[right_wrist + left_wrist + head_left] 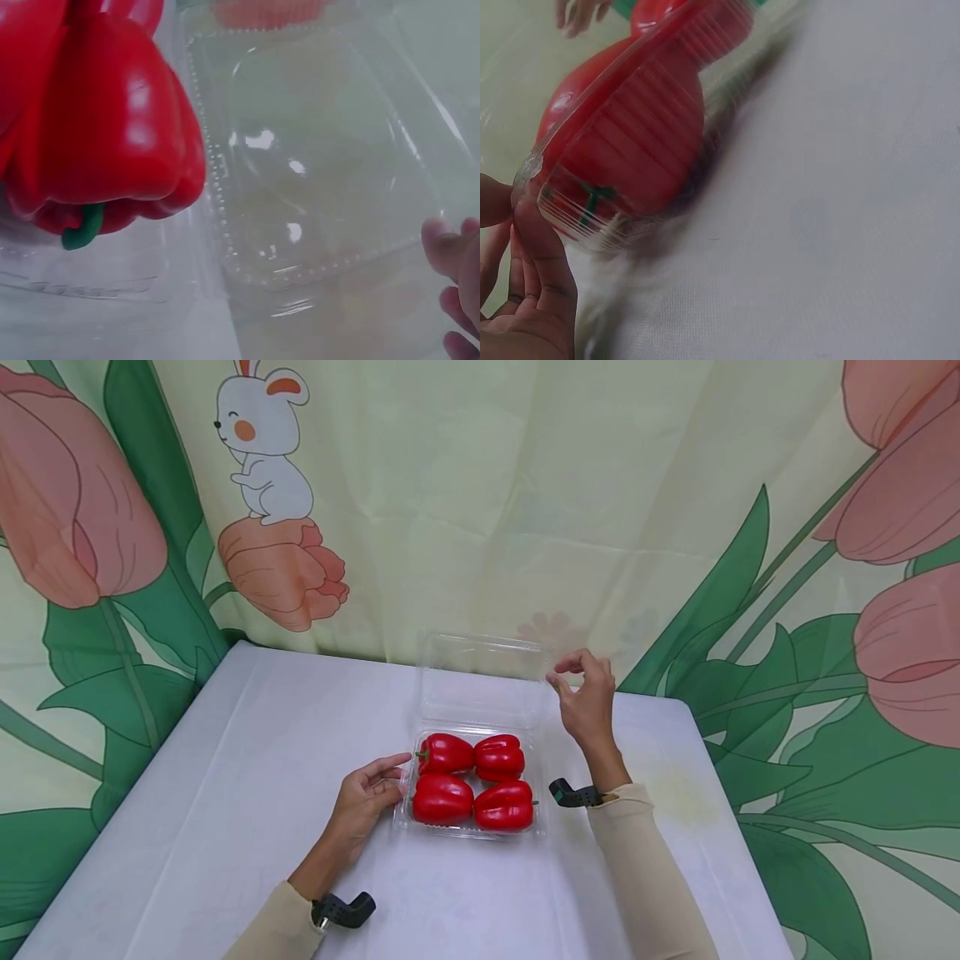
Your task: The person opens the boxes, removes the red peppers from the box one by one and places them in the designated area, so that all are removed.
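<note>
A clear plastic clamshell box (468, 833) holds several red bell peppers (442, 799) in its base. Its transparent lid (480, 693) stands raised at the back, hinged to the base. My left hand (362, 802) is at the box's left side; in the left wrist view, the thumb and fingers (544, 262) pinch the base's rim. At the lid's right edge, my right hand (588, 697) has thumb and forefinger brought together on the plastic. The right wrist view shows those fingertips (442, 247) at the lid's edge, with a green-stemmed pepper (112, 120) across from them.
A white cloth covers the table (247, 777). Behind it hangs a curtain (465, 510) printed with tulips and a rabbit. Both wrists wear dark straps with a small device (573, 793).
</note>
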`<action>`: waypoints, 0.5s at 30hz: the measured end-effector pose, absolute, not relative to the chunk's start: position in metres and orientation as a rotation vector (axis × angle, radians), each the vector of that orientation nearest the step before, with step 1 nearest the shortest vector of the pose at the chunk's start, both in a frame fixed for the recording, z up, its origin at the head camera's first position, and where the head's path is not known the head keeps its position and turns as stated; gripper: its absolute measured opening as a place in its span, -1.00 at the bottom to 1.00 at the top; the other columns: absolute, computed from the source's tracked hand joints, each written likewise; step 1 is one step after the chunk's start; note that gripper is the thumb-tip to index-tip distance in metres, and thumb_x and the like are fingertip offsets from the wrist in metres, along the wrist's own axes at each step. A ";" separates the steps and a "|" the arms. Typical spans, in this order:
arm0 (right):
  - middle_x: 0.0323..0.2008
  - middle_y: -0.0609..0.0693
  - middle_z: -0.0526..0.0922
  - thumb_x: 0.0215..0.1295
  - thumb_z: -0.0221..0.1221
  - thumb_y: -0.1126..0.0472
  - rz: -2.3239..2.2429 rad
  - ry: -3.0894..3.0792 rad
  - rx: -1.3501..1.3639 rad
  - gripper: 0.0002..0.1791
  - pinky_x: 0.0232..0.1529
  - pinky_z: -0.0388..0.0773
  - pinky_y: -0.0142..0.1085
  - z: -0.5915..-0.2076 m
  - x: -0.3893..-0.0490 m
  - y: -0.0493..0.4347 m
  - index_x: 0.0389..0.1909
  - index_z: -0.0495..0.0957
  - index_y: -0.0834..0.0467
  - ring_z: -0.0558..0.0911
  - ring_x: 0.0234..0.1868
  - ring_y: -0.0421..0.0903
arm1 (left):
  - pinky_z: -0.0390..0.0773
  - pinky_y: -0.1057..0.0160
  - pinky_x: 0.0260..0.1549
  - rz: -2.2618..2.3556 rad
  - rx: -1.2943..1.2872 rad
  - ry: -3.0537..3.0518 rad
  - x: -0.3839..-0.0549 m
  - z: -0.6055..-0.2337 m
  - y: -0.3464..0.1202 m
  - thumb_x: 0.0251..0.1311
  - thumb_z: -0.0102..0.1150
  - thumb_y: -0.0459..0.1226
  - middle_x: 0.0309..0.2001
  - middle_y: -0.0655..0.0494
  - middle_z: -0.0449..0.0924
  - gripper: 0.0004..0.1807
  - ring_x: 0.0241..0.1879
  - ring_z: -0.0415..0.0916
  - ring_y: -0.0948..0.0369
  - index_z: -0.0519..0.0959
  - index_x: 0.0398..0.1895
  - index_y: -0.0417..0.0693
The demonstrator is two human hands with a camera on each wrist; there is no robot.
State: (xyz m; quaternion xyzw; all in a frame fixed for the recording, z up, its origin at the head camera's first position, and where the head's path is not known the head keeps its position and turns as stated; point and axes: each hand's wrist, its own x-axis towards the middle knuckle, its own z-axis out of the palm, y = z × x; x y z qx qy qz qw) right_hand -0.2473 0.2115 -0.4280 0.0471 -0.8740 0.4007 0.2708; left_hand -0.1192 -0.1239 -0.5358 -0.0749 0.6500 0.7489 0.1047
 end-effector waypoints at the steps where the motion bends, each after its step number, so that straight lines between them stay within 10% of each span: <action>1: -0.17 0.11 0.73 0.30 0.46 0.26 1.083 -2.363 0.124 -0.76 0.15 0.41 0.06 -0.430 -0.247 0.212 -0.09 0.63 0.14 0.54 0.08 0.10 | 0.73 0.39 -0.02 2.208 -0.220 1.918 -0.119 -0.536 -0.124 0.32 0.40 -0.38 0.21 -0.17 0.51 -0.40 0.00 0.63 0.15 0.54 0.43 -0.05; 15: -0.05 0.11 0.77 0.32 0.43 0.34 1.136 -2.482 0.095 -0.73 0.19 0.52 0.14 -0.460 -0.245 0.214 -0.01 0.69 0.08 0.53 0.11 0.09 | 0.73 0.39 -0.03 2.206 -0.217 1.918 -0.120 -0.536 -0.124 0.32 0.40 -0.38 0.21 -0.18 0.50 -0.40 -0.03 0.65 0.16 0.54 0.43 -0.05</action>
